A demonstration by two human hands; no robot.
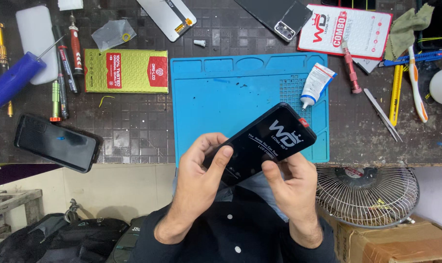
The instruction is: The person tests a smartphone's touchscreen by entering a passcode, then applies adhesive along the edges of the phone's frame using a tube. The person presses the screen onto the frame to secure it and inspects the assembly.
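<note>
From the head camera, you are holding a black phone screen (260,146) over the near edge of the blue mat (206,97), your left hand (199,175) and right hand (291,182) both closed around it, thumbs pressing its face. The protective film is still on; a glue tube (314,84) is lying on the mat, far right.

Blue work mat (216,97) on the dark bench (133,126), white glue tube (315,84) on its right edge. Yellow-green packet (126,71) left of mat. Black phone (56,142) far left, screwdrivers (67,63) above it. Tweezers (383,115) right; wire fan (367,194) below bench edge.
</note>
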